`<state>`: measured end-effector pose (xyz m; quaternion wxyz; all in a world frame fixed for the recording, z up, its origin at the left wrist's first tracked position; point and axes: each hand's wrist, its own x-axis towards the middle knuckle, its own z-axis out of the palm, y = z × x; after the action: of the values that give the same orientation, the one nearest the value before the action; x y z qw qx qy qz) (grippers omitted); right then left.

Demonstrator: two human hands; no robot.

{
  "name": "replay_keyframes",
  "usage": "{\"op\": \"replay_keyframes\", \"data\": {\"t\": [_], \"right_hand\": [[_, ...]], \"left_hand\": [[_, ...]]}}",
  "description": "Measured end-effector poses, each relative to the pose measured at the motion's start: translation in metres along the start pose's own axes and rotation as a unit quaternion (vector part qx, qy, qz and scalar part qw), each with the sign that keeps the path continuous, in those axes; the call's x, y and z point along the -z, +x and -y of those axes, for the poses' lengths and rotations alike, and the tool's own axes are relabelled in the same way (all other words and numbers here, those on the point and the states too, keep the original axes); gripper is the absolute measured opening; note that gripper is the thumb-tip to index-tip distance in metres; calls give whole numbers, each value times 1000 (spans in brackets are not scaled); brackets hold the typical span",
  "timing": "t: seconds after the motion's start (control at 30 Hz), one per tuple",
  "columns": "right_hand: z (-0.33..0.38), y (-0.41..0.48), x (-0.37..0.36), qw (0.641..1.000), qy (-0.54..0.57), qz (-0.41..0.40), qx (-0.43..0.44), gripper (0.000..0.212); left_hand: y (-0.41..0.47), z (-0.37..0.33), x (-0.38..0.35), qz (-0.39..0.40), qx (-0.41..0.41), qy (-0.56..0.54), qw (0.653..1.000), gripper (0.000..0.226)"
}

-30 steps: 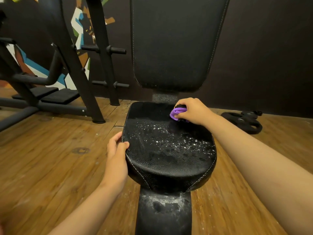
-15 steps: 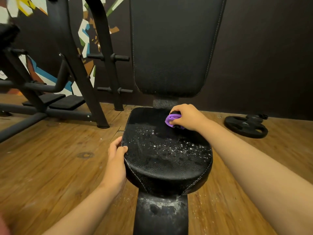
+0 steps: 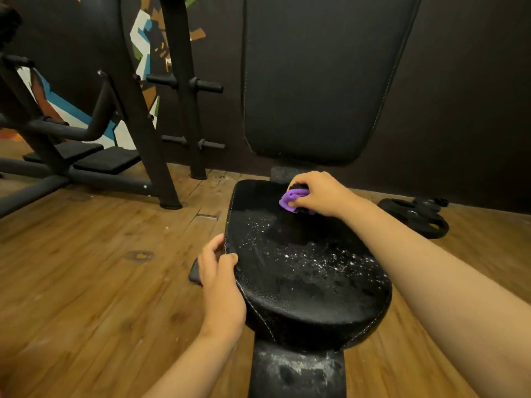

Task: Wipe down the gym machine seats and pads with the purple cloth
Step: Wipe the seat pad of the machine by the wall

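Seat (image 3: 301, 277): black padded cushion in the foreground. Its top is speckled with white droplets (image 3: 324, 258) from the middle to the near right edge. We judge the darker far strip to be already wiped.
Purple cloth (image 3: 291, 200): bunched into a small wad that lies on the far end of the seat, just below the back pad (image 3: 321, 81).
Right hand (image 3: 319, 193): fingers curled over the wad, pressing it onto the cushion. Only one purple fold shows, to the left of the knuckles.
Left hand (image 3: 221, 282): thumb on top of the seat's left rim, fingers wrapped round the edge, bracing the cushion.
Dark object (image 3: 194, 272): a small dark shape just behind the left hand. We cannot tell what it is, or whether the hand holds it.
Back pad: upright and dark, with a few pale specks near its lower edge. The cloth does not touch it.
Step in hand: we read this as the wiping of the seat, begun at its far end, with most of the wet area not yet covered.
Next move: in our judgement it calls for drawing the cloth toward us in overlapping passes, pressed firmly, out to the right rim. So small a wad covers little per pass.
Surroundings: a weight plate (image 3: 416, 216) lies on the wooden floor (image 3: 86, 268), well apart from the seat. The support post (image 3: 296, 372) beneath the seat is dusted white.
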<state>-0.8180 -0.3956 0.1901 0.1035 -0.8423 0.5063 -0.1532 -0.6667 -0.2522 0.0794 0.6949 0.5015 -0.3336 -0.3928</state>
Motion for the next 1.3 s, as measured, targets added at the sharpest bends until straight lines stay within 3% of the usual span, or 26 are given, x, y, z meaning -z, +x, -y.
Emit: {"op": "replay_keyframes", "data": {"t": [0.13, 0.23, 0.33, 0.47, 0.6, 0.7, 0.8, 0.93, 1.03, 1.17, 1.3], "right_hand": [[29, -18, -19, 996, 40, -6, 81, 16], [47, -44, -22, 986, 55, 38, 152, 18], [37, -30, -11, 987, 89, 82, 105, 18], [21, 17, -14, 999, 12, 10, 32, 18], [49, 8, -31, 994, 23, 5, 103, 21], [70, -19, -31, 984, 41, 46, 169, 21], [66, -13, -20, 983, 73, 98, 136, 20], [55, 29, -25, 996, -10, 23, 91, 22], [64, 45, -34, 992, -66, 8, 106, 21], [77, 22, -30, 986, -17, 60, 153, 21], [76, 0, -15, 972, 44, 164, 165, 25]], "left_hand": [[5, 6, 8, 2, -19, 29, 999, 31], [3, 4, 8, 10, -31, 50, 998, 31], [1, 4, 4, 4, -24, 40, 999, 31], [3, 6, 1, -17, -8, 8, 1000, 29], [3, 4, -1, -19, 8, -20, 1000, 40], [1, 2, 0, -23, -5, -14, 1000, 30], [1, 1, 1, -16, -2, 0, 1000, 41], [1, -1, 2, -13, -2, 10, 1000, 42], [0, -3, 2, -16, -7, 11, 1000, 39], [0, -1, 3, -9, -14, 18, 1000, 33], [2, 3, 5, -2, -26, 40, 999, 32]]}}
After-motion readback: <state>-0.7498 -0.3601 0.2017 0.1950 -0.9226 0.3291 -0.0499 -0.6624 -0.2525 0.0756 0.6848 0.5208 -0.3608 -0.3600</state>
